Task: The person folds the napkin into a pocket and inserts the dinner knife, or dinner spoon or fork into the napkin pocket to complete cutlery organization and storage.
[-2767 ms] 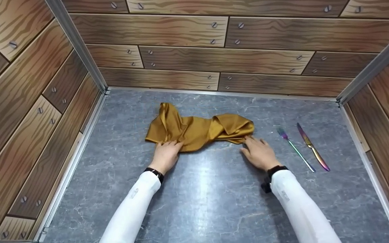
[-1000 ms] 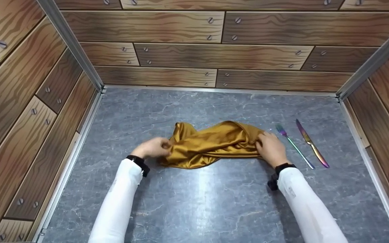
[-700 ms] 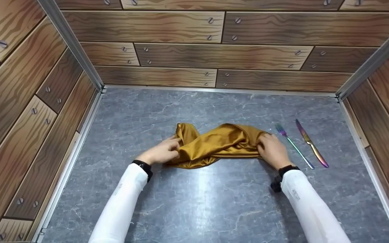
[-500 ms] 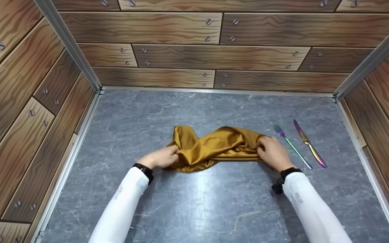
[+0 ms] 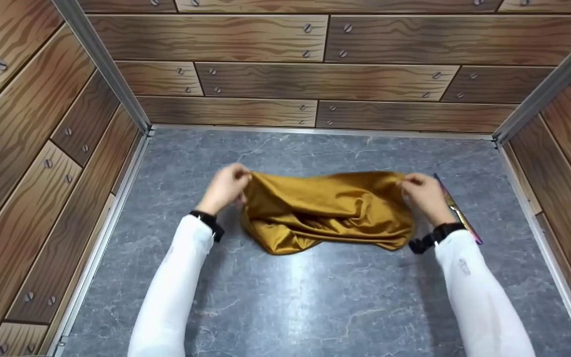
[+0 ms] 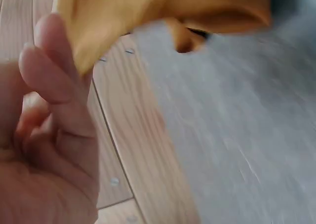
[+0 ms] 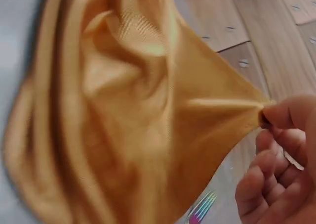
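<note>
A shiny golden-brown cloth [image 5: 325, 208] is stretched between my two hands, its upper edge raised and its lower part bunched in folds. At its upper left corner my left hand [image 5: 225, 188] pinches the fabric between thumb and finger. My right hand [image 5: 427, 196] pinches the upper right corner; in the right wrist view the cloth [image 7: 138, 105] fans out from those fingertips. The left wrist view shows the cloth [image 6: 108, 21] hanging from the left fingers.
A rainbow-coloured knife [image 5: 456, 208] lies on the grey marbled surface [image 5: 285, 302], partly behind my right hand. Fork tines [image 7: 203, 206] show under the cloth's edge in the right wrist view. Wood-patterned walls [image 5: 256, 39] stand at the back and both sides.
The bunched cloth has been lifted and spread wider by its upper corners. Both hands have moved up and apart, and the fork is now hidden in the head view.
</note>
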Tool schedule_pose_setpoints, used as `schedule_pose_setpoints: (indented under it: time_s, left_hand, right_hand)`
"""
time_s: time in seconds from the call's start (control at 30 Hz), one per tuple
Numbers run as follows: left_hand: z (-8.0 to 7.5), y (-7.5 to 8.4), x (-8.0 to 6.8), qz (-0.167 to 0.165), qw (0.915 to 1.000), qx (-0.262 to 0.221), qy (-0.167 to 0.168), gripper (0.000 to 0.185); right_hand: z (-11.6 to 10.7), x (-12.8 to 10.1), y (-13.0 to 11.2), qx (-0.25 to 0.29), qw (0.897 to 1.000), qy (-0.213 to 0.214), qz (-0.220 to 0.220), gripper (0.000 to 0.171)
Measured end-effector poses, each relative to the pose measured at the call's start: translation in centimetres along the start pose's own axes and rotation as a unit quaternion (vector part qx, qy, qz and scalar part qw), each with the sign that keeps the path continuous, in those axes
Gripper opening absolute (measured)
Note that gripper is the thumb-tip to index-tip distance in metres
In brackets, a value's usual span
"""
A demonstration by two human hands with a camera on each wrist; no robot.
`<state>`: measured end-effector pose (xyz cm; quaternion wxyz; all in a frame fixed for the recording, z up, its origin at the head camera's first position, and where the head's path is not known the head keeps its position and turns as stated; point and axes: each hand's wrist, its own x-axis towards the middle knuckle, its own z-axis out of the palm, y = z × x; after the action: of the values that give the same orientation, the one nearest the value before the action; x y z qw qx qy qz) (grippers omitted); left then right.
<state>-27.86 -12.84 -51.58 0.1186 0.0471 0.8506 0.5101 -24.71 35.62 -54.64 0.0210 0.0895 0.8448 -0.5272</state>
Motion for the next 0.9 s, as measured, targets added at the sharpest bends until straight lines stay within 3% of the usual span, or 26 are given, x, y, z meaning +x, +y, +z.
schedule_pose_setpoints:
  time_s: [0.13,0.23,0.53,0.67,0.73,0.8,0.9]
  left_hand:
    - [0.0,1.2,2.0,-0.021,0.9899,-0.125,0.064,0.025]
    - [0.1,1.5,3.2,-0.034,0.9787,-0.178,0.097,0.028]
    - [0.6,0.9,5.9,-0.024,0.9556,-0.216,0.199,0.016]
    - [0.8,0.8,6.8,-0.011,0.9452,-0.239,0.223,0.013]
    - [0.8,0.7,7.1,0.001,0.9522,-0.213,0.219,0.015]
    - [1.0,0.5,7.3,0.026,0.9653,-0.175,0.193,0.024]
    - [1.1,0.2,7.3,0.052,0.9866,-0.068,0.139,0.050]
  right_hand:
    - [-0.2,1.2,-1.5,0.103,0.993,0.018,0.059,0.024]
    - [-0.1,1.8,-2.1,0.141,0.985,0.035,0.092,0.020]
    - [-0.1,2.8,-2.4,0.167,0.977,0.050,0.126,0.023]
    - [0.2,2.6,-3.2,0.202,0.972,0.040,0.116,0.029]
    - [0.5,2.4,-3.9,0.214,0.971,0.030,0.105,0.033]
    - [1.0,2.4,-4.4,0.213,0.972,0.016,0.099,0.043]
    - [1.7,2.9,-4.2,0.205,0.974,-0.029,0.094,0.066]
